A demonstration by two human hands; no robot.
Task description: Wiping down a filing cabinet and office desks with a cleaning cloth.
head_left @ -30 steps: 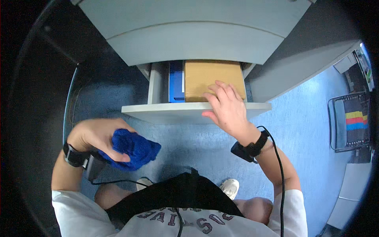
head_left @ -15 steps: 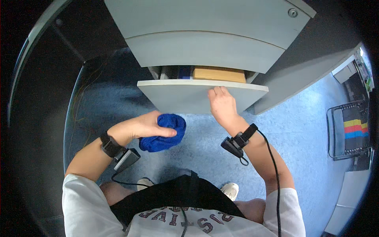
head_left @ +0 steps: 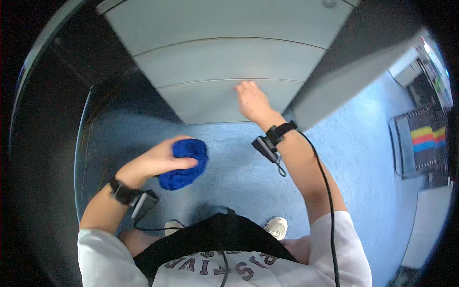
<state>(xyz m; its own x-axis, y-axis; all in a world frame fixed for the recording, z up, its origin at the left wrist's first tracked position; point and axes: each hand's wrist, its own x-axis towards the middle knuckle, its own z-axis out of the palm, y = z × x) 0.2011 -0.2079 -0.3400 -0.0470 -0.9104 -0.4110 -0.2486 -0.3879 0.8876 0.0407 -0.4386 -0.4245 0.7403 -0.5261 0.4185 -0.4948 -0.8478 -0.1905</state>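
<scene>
My left hand grips a bundled dark blue cloth, thumb across its top and the other fingers hidden beneath. It hangs above the floor, apart from the cabinet. My right hand, slightly blurred, rests its curled fingers against the upper part of the bottom drawer, with nothing visible in them. That grey drawer front sits flush with the ones above it, and its contents are out of sight.
Above lie the middle drawer and the top drawer. A dark panel stands at the left, a grey panel right of the cabinet. A folding chair with coloured stripes is at far right. Cables run from both wrist straps.
The bottom drawer, partly open before with a yellowish box inside, has been pushed in. My right hand moved forward with it. My left hand still holds the blue cloth; the view has shifted slightly.
</scene>
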